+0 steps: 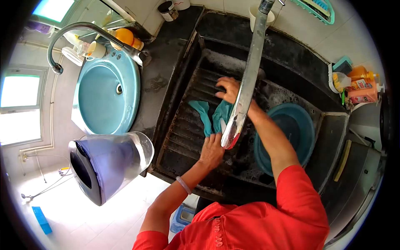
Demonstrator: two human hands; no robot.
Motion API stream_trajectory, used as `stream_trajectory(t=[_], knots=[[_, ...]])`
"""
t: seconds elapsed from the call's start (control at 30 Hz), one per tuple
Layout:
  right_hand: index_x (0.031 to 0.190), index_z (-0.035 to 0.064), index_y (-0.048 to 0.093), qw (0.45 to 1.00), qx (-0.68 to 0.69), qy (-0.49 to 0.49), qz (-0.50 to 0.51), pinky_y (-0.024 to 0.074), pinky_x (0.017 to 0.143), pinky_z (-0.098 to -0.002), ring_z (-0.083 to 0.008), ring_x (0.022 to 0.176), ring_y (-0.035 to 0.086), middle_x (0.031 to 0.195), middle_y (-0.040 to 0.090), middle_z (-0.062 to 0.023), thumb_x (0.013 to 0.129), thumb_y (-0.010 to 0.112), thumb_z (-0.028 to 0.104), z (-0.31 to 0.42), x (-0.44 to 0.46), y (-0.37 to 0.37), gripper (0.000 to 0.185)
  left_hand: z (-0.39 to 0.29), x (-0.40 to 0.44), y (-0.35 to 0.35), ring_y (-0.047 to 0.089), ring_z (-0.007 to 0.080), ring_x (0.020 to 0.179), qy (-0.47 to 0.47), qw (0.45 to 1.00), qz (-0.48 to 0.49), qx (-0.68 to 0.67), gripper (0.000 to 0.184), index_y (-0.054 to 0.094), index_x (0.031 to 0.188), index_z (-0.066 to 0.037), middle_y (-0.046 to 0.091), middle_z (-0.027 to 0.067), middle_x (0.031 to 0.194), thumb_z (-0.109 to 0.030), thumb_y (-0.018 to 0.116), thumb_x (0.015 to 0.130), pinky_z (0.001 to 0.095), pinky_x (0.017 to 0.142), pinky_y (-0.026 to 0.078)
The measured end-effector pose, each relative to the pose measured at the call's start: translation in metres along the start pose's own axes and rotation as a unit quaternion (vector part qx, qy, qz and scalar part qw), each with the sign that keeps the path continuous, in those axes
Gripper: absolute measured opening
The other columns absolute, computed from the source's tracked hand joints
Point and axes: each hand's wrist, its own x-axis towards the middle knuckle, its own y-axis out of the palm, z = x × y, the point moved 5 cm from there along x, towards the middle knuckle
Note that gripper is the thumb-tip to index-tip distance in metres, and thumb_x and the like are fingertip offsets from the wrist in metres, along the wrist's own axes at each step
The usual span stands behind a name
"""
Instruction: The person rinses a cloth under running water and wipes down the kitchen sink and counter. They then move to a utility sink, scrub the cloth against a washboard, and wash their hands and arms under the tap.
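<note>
A wet-looking teal cloth [201, 109] lies bunched on the ribbed black washboard slope [187, 129] of the stone sink. My left hand [211, 151], with a pale bangle at the wrist, has its fingers closed on the cloth's near end. At the cloth's far end is my right hand [229, 88], fingers apart and slightly bent; part of its palm is hidden behind the long metal tap [248, 79]. A small white piece shows by the cloth beside the tap's mouth; I cannot tell what it is.
Under my right forearm sits a blue-green basin [306, 125]. To the left are a light blue washbasin [135, 100], its curved tap [79, 26] and a large clear-and-purple container [114, 160]. Orange bottles [361, 93] stand at the right, a white cup [270, 17] behind the tap.
</note>
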Motion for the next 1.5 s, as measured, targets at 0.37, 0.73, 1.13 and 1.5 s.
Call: stream_trajectory(t=[0.37, 0.73, 1.13, 1.5], knots=[[0.096, 0.0002, 0.056, 0.98, -0.176, 0.015, -0.09, 0.0374, 0.085, -0.0437, -0.0322, 0.099, 0.051, 0.104, 0.057, -0.0161, 0.078, 0.065, 0.024, 0.087, -0.063, 0.065, 0.031, 0.038, 0.001, 0.031, 0.006, 0.0435, 0.138, -0.186, 0.978, 0.094, -0.01, 0.084, 0.015, 0.141, 0.009, 0.011, 0.0298, 0.147, -0.042, 0.053, 0.085, 0.058, 0.107, 0.007], [0.074, -0.0012, 0.05, 0.973, 0.096, 0.141, -0.157, 0.0389, 0.064, -0.0427, -0.0294, 0.062, 0.047, 0.068, 0.048, -0.0138, 0.082, 0.06, 0.011, 0.067, -0.108, 0.066, 0.018, 0.038, 0.0, 0.039, 0.013, 0.0442, 0.135, -0.198, 0.98, 0.022, -0.032, 0.075, 0.027, 0.135, 0.008, 0.019, 0.0274, 0.143, -0.032, 0.059, 0.08, 0.0613, 0.103, 0.01], [0.078, 0.0029, 0.055, 0.994, -0.02, 0.081, -0.065, 0.0448, 0.061, -0.0335, -0.021, 0.064, 0.052, 0.072, 0.054, -0.0078, 0.076, 0.07, 0.01, -0.001, -0.024, -0.02, 0.017, 0.038, 0.007, 0.058, 0.053, 0.0405, 0.084, -0.085, 0.991, -0.076, -0.077, 0.035, 0.043, 0.098, 0.002, 0.051, 0.0225, 0.088, -0.009, 0.065, 0.072, 0.0473, 0.07, 0.043], [0.095, 0.0016, 0.065, 0.969, 0.055, 0.181, -0.158, 0.0503, 0.075, -0.0388, -0.0257, 0.093, 0.062, 0.099, 0.065, -0.0151, 0.084, 0.057, 0.015, 0.034, -0.082, 0.07, 0.019, 0.036, 0.012, 0.058, 0.03, 0.0407, 0.13, -0.168, 0.983, -0.077, 0.018, 0.058, 0.035, 0.135, 0.004, 0.031, 0.0262, 0.14, -0.029, 0.049, 0.09, 0.0431, 0.108, 0.02]])
